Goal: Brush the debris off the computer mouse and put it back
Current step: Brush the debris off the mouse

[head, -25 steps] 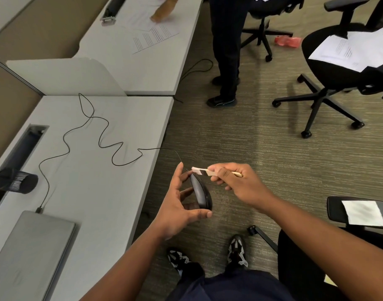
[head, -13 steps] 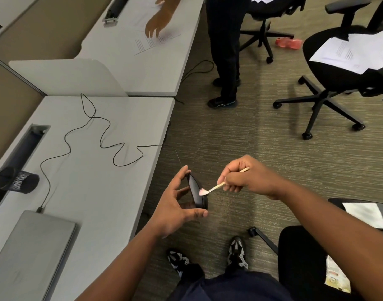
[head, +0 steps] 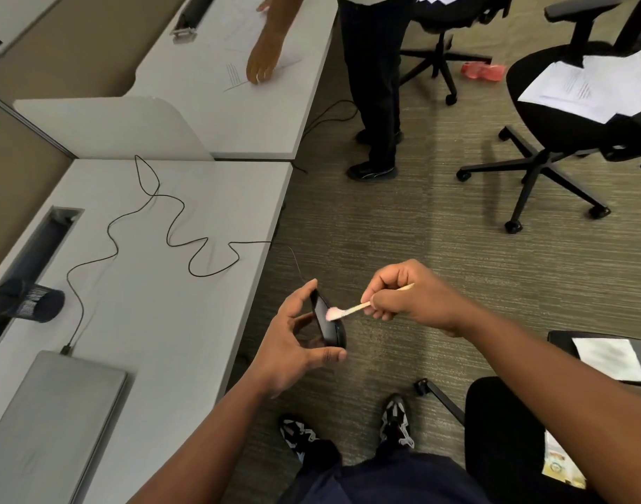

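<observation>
No brand or label reads clearly; the printed lines on the papers [head: 595,85] lying on a black swivel chair [head: 551,132] are too small to make out; the room has grey-green ribbed carpet [head: 402,227] and pale grey matte desks [head: 155,321], one bearing a closed silver laptop [head: 46,427], a dark mesh cup [head: 28,300] on its side and a thin black cable [head: 166,227] snaking toward the desk edge; off the desk, over the carpet, the left hand [head: 293,343] grips the glossy black computer mouse [head: 328,323] on edge between thumb and fingers; the right hand [head: 402,296] pinches a slim wooden-handled brush [head: 351,310], its pale pink bristles touching the mouse; another person [head: 373,78] stands beyond
</observation>
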Available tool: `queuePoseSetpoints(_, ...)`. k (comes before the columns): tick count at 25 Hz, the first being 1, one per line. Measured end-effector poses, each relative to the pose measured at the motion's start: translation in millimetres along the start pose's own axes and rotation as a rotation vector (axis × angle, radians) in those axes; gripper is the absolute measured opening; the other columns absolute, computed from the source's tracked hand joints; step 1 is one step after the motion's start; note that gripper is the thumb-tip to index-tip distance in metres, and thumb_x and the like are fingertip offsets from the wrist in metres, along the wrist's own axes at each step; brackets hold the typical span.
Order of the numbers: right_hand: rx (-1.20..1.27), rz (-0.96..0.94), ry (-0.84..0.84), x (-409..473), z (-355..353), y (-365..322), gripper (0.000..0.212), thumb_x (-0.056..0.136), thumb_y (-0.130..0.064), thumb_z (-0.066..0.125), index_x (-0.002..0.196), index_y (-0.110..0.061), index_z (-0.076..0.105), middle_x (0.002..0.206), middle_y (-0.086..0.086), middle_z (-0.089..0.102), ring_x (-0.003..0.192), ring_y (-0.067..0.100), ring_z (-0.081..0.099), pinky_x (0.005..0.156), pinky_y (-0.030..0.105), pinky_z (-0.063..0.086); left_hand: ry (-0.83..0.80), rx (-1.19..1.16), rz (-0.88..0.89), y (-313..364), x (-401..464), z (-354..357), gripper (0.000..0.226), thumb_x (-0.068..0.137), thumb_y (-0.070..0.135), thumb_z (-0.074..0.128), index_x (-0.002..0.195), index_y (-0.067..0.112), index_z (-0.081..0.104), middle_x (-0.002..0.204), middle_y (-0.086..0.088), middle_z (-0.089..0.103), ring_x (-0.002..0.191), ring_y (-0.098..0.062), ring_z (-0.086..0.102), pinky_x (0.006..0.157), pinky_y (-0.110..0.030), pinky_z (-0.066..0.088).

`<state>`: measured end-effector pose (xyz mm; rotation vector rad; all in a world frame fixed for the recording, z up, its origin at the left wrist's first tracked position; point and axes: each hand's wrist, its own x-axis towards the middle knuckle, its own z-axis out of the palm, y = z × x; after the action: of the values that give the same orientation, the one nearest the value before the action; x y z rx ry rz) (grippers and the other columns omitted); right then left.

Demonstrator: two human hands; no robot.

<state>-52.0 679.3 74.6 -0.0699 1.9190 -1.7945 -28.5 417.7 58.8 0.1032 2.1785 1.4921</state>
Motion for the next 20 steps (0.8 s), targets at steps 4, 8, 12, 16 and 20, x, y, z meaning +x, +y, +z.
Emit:
queuePoseSetpoints(4, -0.087, 0.015, -0.101, -7.5, -4.1, -4.0, 0.031, 0.067, -0.034, 0.070, 0.082, -0.008, 0.078, 0.080, 0.014, 0.078, 0.069, 0.014, 0.071, 0.064, 0.024, 0.056, 0.025, -0.033, 0.015, -1.2, 1.1, -0.2, 0.114, 0.057, 0.024, 0.100, 0.152, 0.050, 0.043, 0.159, 0.019, 0.040, 0.143, -0.017, 0.048, 0.101, -0.035, 0.060)
queuePoseSetpoints(8, 0.046, -0.061, 0.040, -6.8, -4.6, -3.8, 0.021, 0.074, -0.028, 0.073, 0.088, -0.013, 0.078, 0.086, 0.020, 0.075, 0.076, 0.021, 0.067, 0.070, 0.032, 0.055, 0.021, -0.016, 0.029, 0.8, 1.6, -0.1, 0.106, 0.059, 0.024, 0.098, 0.149, 0.048, 0.048, 0.157, 0.018, 0.042, 0.143, -0.013, 0.048, 0.105, -0.038, 0.058)
queuePoseSetpoints(12, 0.037, -0.052, 0.014, -6.7, 2.9, 1.0, 0.015, 0.079, -0.019, 0.074, 0.092, -0.013, 0.077, 0.091, 0.026, 0.073, 0.078, 0.024, 0.065, 0.075, 0.041, 0.052, 0.028, 0.018, 0.050, 1.8, 1.9, 1.5, 0.104, 0.060, 0.027, 0.098, 0.153, 0.034, 0.052, 0.160, 0.016, 0.040, 0.144, -0.006, 0.048, 0.120, -0.047, 0.046)
queuePoseSetpoints(16, -0.029, -0.017, -0.076, -9.8, -3.1, 0.9, 0.012, 0.080, -0.012, 0.070, 0.088, -0.012, 0.079, 0.088, 0.016, 0.078, 0.079, 0.020, 0.070, 0.073, 0.032, 0.057, 0.060, 0.016, 0.063, -2.8, 2.1, -0.4, 0.104, 0.059, 0.031, 0.099, 0.152, 0.032, 0.054, 0.161, 0.015, 0.042, 0.144, -0.001, 0.047, 0.123, -0.042, 0.042)
queuePoseSetpoints(20, -0.074, 0.009, -0.123, -12.7, -9.7, -1.6, 0.014, 0.078, -0.016, 0.071, 0.089, -0.016, 0.079, 0.089, 0.018, 0.076, 0.077, 0.021, 0.067, 0.072, 0.036, 0.054, 0.047, 0.003, 0.062, -5.7, 2.2, -2.9, 0.106, 0.057, 0.042, 0.102, 0.151, 0.038, 0.055, 0.160, 0.020, 0.042, 0.144, 0.000, 0.046, 0.123, -0.043, 0.042)
